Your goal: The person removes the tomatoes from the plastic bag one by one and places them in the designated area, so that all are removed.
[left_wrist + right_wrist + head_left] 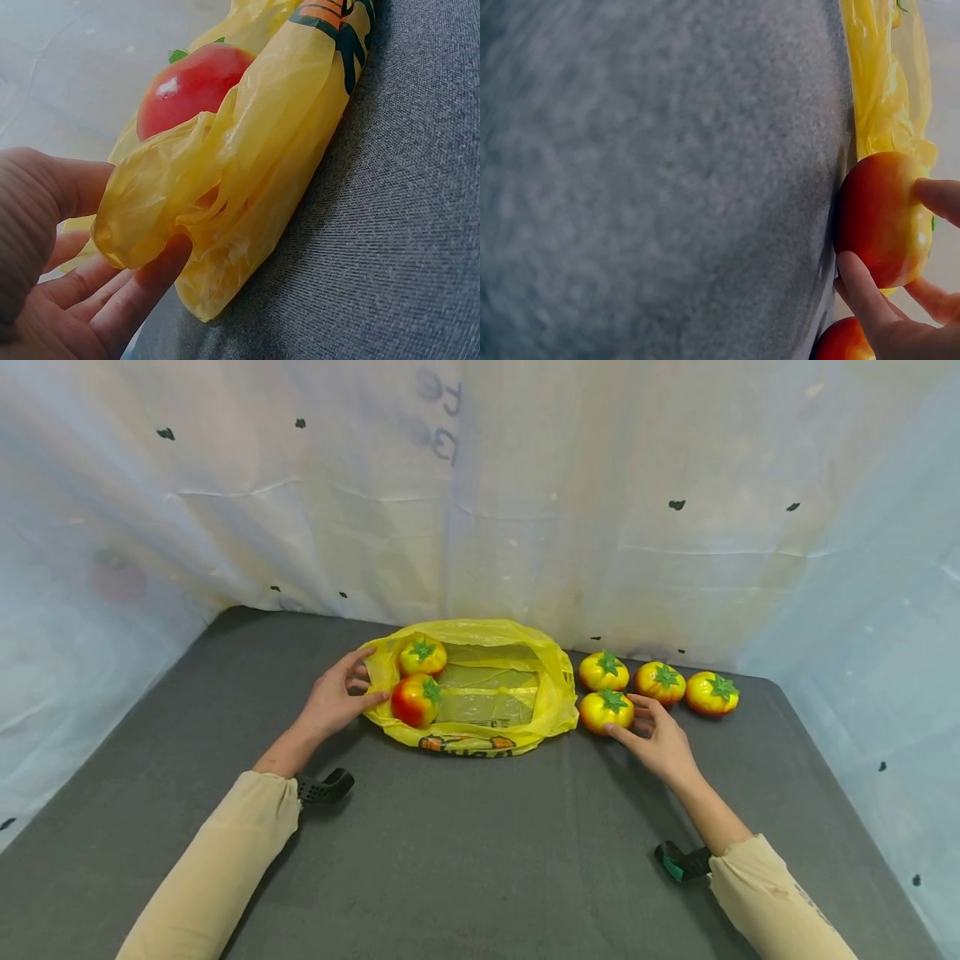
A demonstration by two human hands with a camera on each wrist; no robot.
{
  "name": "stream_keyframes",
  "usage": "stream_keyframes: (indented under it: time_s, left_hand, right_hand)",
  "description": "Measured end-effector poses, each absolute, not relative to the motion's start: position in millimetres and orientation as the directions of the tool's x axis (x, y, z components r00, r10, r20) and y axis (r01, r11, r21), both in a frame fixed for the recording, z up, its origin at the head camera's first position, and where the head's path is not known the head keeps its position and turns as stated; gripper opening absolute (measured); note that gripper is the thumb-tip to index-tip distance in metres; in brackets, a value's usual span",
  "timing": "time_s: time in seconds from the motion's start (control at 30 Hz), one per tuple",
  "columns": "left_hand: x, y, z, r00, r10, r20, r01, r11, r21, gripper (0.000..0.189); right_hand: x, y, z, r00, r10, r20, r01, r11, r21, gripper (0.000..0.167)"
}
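Note:
A yellow plastic bag (555,693) lies with its mouth spread wide. Two red-and-yellow tomatoes with green leafy tops are inside at its left end, one tomato (422,656) behind the other tomato (411,700). My left hand (335,695) holds the bag's left rim; the left wrist view shows the thumb on one side of the folded plastic and fingers on the other. Just right of the bag, my right hand (660,742) grips a tomato (885,217) between thumb and fingers. That tomato appears to rest on the table.
Behind and right of the gripped tomato sit three more: a tomato (602,671), a tomato (660,683) and a tomato (712,693). The dark grey table (465,843) ends at a whitish plastic sheet (555,510) behind and at both sides.

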State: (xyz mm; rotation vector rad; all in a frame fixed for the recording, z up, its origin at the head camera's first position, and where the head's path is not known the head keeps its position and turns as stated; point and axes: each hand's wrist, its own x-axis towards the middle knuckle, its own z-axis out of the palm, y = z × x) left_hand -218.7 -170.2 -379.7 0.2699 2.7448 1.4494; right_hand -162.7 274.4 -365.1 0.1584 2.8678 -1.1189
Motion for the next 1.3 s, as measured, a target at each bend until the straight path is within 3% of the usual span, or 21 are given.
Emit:
stream_keyframes:
  time_s: [0.77, 1.3]
  left_hand:
    - [-219.0, -171.0, -380.1, -0.983, 0.177, 0.052, 0.143, 0.558, 0.817, 0.075]
    - [-218.2, -169.6, -379.1, -0.984, 0.172, 0.053, 0.141, 0.553, 0.821, 0.075]
  right_hand:
    - [-161.9, 272.7, -356.1, -0.995, 0.071, -0.069, 0.099, 0.699, -0.709, 0.078]
    - [-166.6, 266.9, -332.0, -0.997, 0.052, 0.048, -0.004, 0.631, -0.776, 0.076]
